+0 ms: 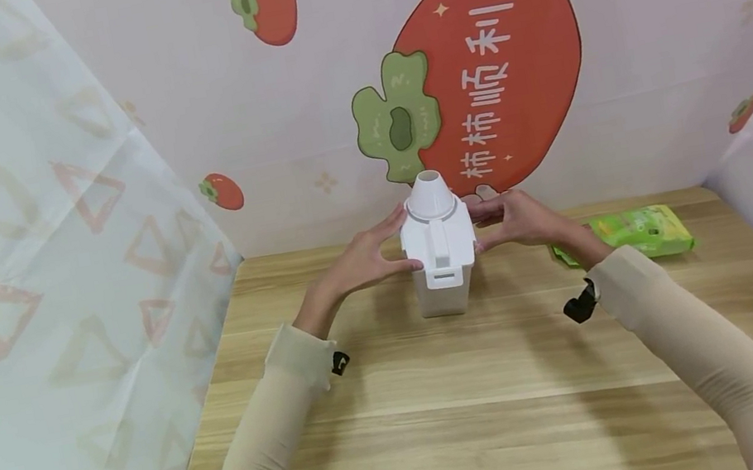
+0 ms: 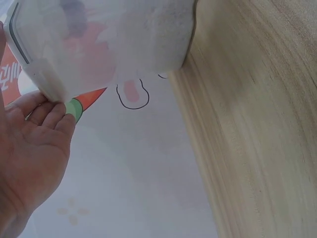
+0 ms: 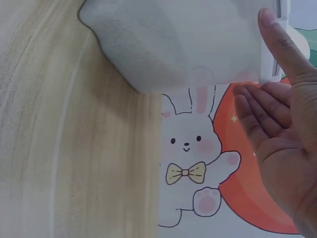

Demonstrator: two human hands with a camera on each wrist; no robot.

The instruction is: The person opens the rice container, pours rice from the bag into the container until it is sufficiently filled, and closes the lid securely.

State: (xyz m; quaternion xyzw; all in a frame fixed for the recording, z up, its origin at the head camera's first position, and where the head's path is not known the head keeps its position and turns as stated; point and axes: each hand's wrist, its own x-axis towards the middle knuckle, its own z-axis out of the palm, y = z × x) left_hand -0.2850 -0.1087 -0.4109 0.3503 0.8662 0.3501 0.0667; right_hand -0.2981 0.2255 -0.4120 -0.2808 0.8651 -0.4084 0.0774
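A white storage container (image 1: 441,292) with a translucent body stands upright at the back of the table. Its white lid (image 1: 414,237) has a raised handle and carries a cone-shaped white piece (image 1: 429,197). My left hand (image 1: 363,261) grips the lid's left side, thumb toward me and fingers round the far side. On the opposite side my right hand (image 1: 523,219) holds the lid edge the same way. In the right wrist view the thumb (image 3: 285,44) lies along the lid, with the other fingertips by its far corner. Something pale shows through the container's lower wall.
A green and yellow packet (image 1: 637,233) lies at the back right, behind my right wrist. The wood-grain table (image 1: 448,424) meets a printed back wall (image 1: 295,115) just behind the container. A patterned white sheet (image 1: 60,324) hangs along the left side.
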